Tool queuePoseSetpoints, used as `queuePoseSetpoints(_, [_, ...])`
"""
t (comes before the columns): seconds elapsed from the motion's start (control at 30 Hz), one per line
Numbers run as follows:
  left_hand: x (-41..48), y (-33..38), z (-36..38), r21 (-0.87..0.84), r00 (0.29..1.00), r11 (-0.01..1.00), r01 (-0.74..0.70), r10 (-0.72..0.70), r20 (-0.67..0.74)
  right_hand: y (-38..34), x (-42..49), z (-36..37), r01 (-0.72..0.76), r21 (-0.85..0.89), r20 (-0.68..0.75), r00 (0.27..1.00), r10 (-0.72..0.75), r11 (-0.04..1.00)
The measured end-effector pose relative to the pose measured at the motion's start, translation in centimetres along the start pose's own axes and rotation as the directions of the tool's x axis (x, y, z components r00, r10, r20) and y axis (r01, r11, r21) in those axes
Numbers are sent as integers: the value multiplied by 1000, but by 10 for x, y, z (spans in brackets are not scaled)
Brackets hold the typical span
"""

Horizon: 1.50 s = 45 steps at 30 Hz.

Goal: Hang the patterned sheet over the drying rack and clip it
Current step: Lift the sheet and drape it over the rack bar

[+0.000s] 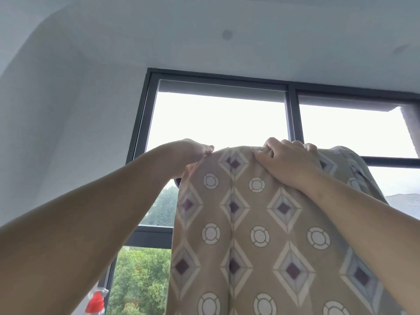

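Note:
The patterned sheet (pixel 256 226) is beige with diamonds and white circles. It hangs down from above head height in the middle and right of the view. My left hand (pixel 188 155) pinches its upper left corner. At the top fold, my right hand (pixel 288 160) grips a bunch of the cloth. Both arms reach upward. The drying rack's bar is hidden under the fold of the sheet, and no clip shows.
A dark-framed window (pixel 292 114) fills the background, with green trees (pixel 141 278) outside. White walls and ceiling (pixel 204 37) lie to the left and above. A red and clear object (pixel 96 302) pokes in at the lower left, under my left arm.

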State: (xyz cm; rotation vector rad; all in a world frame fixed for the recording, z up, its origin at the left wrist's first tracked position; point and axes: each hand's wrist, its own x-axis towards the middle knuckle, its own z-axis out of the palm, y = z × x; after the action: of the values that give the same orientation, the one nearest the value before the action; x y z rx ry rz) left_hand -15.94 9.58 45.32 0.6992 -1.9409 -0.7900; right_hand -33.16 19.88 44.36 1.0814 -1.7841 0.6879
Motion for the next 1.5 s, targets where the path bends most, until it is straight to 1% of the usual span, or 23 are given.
queuePoseSetpoints(0.03, [0, 0, -1, -49, 1000, 999, 11, -12, -12, -1, 0, 0, 1, -1, 2, 1000, -1, 1000])
queuePoseSetpoints(0.17, [1, 3, -5, -247, 990, 963, -110, 82, -119, -2, 0, 1, 3, -1, 1, 1000, -3, 1000])
queuePoseSetpoints(0.3, [4, -1, -18, -559, 997, 829, -4, -42, -69, -1, 0, 3, 1, 0, -7, 1000, -1, 1000])
queuePoseSetpoints(0.33, [3, -3, -19, -588, 997, 808, 35, -68, -35, 0, 0, 4, 1, -2, -10, 1000, -1, 1000])
queuePoseSetpoints(0.5, [-1, -3, -4, -425, 976, 890, 163, -82, 203, -3, 3, 9, 2, -2, -15, 1000, -2, 1000])
queuePoseSetpoints(0.57, [0, 3, 2, -405, 974, 901, 153, -69, 216, -4, 3, 10, 1, -4, -18, 1000, -1, 1000])
queuePoseSetpoints(0.6, [3, 4, 4, -420, 983, 896, 143, -80, 164, -4, 2, 11, 0, -3, -21, 1000, 0, 1000])
queuePoseSetpoints(0.63, [7, 4, 4, -418, 997, 905, 83, -70, 45, -4, 3, 11, -1, -1, -24, 1000, 1, 1000])
queuePoseSetpoints(0.67, [13, 2, 4, -346, 992, 938, -21, -23, -122, -3, 3, 11, -1, 0, -27, 1000, 1, 1000])
queuePoseSetpoints(0.73, [22, -7, -2, 8, 894, 986, -164, 152, -421, -1, 2, 12, -2, -1, -31, 1000, 2, 1000])
queuePoseSetpoints(0.77, [23, -15, -6, 131, 838, 976, -173, 216, -501, 0, 2, 12, -2, -1, -33, 999, 2, 1000])
queuePoseSetpoints(0.8, [24, -22, -13, 173, 804, 973, -154, 226, -551, 1, 3, 13, -1, -4, -35, 999, 1, 1000])
queuePoseSetpoints(0.87, [30, -40, -30, 147, 792, 986, -78, 151, -592, 2, 3, 14, -12, -6, -27, 1000, 12, 1000])
queuePoseSetpoints(0.93, [28, -53, -44, 3, 879, 1000, 18, -15, -476, -2, 4, 16, -38, 0, -13, 999, 38, 999])
queuePoseSetpoints(1.0, [24, -60, -50, -184, 965, 974, 131, -168, -199, -10, 5, 16, -68, -5, -6, 998, 68, 998])
queuePoseSetpoints(1.03, [22, -62, -51, -183, 977, 966, 182, -200, -81, -16, 5, 17, -79, -18, -4, 997, 79, 997])
queuePoseSetpoints(1.07, [22, -63, -52, -108, 977, 973, 206, -211, -29, -23, 5, 18, -80, -35, -7, 997, 80, 996])
queuePoseSetpoints(1.13, [19, -61, -52, 44, 979, 982, 184, -180, -95, -38, 5, 21, -33, -13, -36, 999, 32, 999])
queuePoseSetpoints(1.2, [16, -58, -53, 157, 973, 972, 174, -145, -181, -56, 8, 24, 80, 73, -37, 996, -78, 994])
queuePoseSetpoints(1.27, [14, -58, -54, 250, 975, 952, 178, -136, -175, -73, 13, 25, 174, 118, 40, 983, -180, 978])
queuePoseSetpoints(1.33, [14, -61, -57, 303, 983, 937, 174, -145, -116, -88, 17, 27, 196, 113, 127, 969, -210, 974])
queuePoseSetpoints(1.4, [13, -64, -60, 241, 985, 955, 171, -168, -34, -95, 18, 33, 213, 15, 142, 967, -213, 977])
queuePoseSetpoints(1.5, [12, -67, -62, 0, 984, 984, 177, -177, 6, -97, 13, 44, 232, -173, 93, 971, -218, 957])
